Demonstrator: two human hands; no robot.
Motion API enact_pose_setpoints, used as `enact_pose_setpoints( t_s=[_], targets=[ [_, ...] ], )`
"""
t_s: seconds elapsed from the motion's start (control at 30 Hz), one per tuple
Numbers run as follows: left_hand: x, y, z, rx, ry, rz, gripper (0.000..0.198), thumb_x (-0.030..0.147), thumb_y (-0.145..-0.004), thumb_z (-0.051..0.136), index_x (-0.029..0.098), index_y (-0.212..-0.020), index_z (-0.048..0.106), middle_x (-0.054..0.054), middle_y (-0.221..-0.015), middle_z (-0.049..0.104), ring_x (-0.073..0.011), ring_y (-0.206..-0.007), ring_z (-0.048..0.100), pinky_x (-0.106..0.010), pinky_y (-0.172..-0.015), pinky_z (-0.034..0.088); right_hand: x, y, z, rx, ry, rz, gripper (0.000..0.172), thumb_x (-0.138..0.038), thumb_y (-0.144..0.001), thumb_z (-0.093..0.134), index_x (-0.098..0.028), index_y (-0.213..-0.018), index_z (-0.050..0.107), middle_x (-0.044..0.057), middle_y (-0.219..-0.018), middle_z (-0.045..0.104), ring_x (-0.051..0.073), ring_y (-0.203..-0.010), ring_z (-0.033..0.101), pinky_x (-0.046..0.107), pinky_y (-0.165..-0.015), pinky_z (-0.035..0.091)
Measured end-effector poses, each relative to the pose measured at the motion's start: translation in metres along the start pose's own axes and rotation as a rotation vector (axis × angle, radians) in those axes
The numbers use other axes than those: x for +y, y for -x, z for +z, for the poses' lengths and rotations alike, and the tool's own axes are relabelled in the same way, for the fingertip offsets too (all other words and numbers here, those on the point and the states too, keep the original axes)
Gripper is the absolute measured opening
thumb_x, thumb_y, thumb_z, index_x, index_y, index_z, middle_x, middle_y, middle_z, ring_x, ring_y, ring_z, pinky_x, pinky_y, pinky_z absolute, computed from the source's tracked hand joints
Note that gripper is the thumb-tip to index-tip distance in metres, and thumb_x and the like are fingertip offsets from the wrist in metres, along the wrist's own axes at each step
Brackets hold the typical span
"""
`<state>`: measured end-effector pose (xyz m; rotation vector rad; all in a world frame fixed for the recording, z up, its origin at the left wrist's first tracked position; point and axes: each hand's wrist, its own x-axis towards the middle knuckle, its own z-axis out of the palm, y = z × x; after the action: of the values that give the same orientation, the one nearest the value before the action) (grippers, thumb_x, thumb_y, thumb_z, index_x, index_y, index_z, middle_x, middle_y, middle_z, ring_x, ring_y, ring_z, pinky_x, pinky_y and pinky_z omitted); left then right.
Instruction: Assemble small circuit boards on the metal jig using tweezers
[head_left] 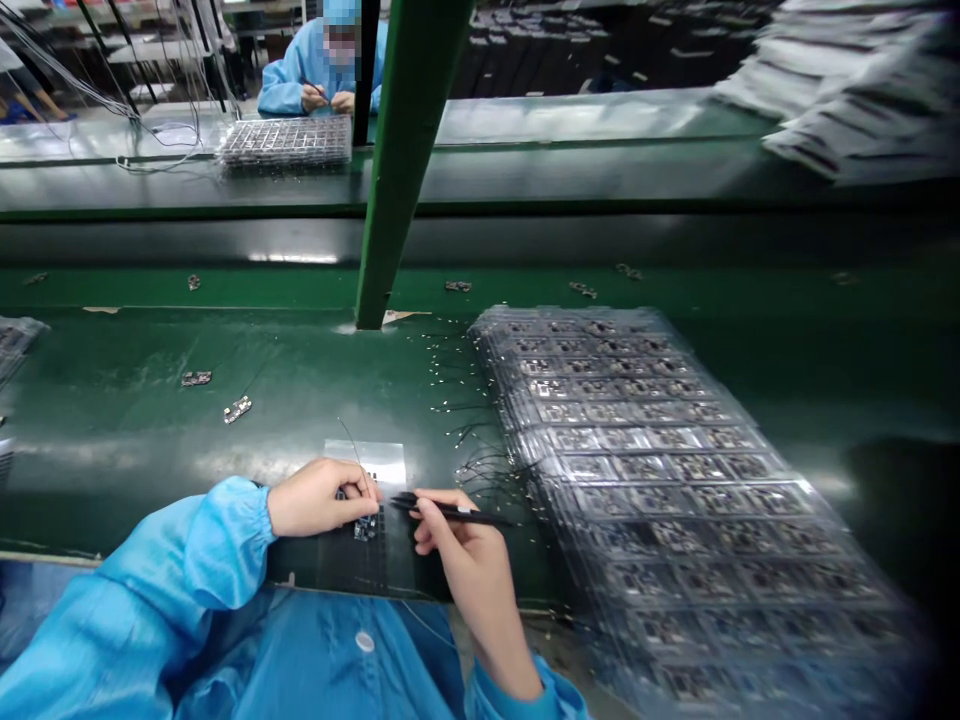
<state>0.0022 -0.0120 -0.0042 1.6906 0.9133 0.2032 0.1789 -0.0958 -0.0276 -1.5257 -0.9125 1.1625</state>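
My left hand [319,497] rests on the green bench near its front edge, its fingertips pinching a small dark circuit board [365,527] down on a dark mat [352,560]. My right hand [457,555] grips black tweezers [450,511], their tips pointing left toward the board and almost meeting my left fingers. A clear plastic label or bag [371,462] lies just behind both hands. Thin black wires [480,455] are scattered to the right of it.
A clear tray stack [652,480] full of small boards fills the right side. Loose boards [237,409] lie at left. A green post [401,170] rises from the bench. Across the conveyor a person in blue [315,70] works behind another tray [286,140].
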Motion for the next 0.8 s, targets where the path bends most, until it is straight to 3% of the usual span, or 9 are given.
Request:
enact_pose_setpoints(
  t_s=[0.1, 0.23, 0.4, 0.8],
  targets=[
    [0.001, -0.001, 0.000, 0.011, -0.044, -0.003, 0.010, 0.019, -0.079, 0.059, 0.013, -0.072, 0.063, -0.004, -0.088, 0.069, -0.0098, -0.066, 0.059, -0.019, -0.064, 0.045, 0.001, 0.002, 0.000, 0.027, 0.070, -0.003, 0.036, -0.051, -0.076, 0.063, -0.015, -0.074, 0.064, -0.001, -0.050, 0.057, 0.013, -0.042, 0.055, 0.023, -0.041, 0.047],
    [0.002, -0.002, 0.001, 0.014, -0.061, -0.027, 0.009, 0.018, -0.080, 0.058, 0.013, -0.076, 0.065, -0.002, -0.081, 0.069, -0.0088, -0.061, 0.057, -0.019, -0.062, 0.044, 0.003, 0.002, 0.005, 0.099, 0.089, 0.034, 0.033, -0.050, -0.072, 0.068, -0.018, -0.075, 0.059, 0.002, -0.057, 0.064, 0.018, -0.049, 0.062, 0.025, -0.042, 0.050],
    [0.004, -0.002, 0.002, 0.018, -0.083, -0.029, 0.008, 0.016, -0.079, 0.057, 0.014, -0.078, 0.065, 0.001, -0.070, 0.066, -0.0088, -0.059, 0.056, -0.018, -0.060, 0.043, 0.007, 0.004, 0.009, 0.121, 0.186, -0.021, 0.028, -0.046, -0.076, 0.065, -0.020, -0.073, 0.056, 0.003, -0.059, 0.066, 0.020, -0.055, 0.066, 0.026, -0.046, 0.051],
    [0.006, -0.002, 0.002, 0.035, -0.100, -0.055, 0.009, 0.019, -0.079, 0.057, 0.014, -0.077, 0.064, 0.000, -0.071, 0.066, -0.0096, -0.062, 0.057, -0.018, -0.060, 0.043, 0.009, 0.006, 0.009, 0.141, 0.220, -0.049, 0.027, -0.045, -0.079, 0.063, -0.021, -0.073, 0.054, 0.003, -0.061, 0.068, 0.020, -0.056, 0.067, 0.027, -0.049, 0.051]
  ],
)
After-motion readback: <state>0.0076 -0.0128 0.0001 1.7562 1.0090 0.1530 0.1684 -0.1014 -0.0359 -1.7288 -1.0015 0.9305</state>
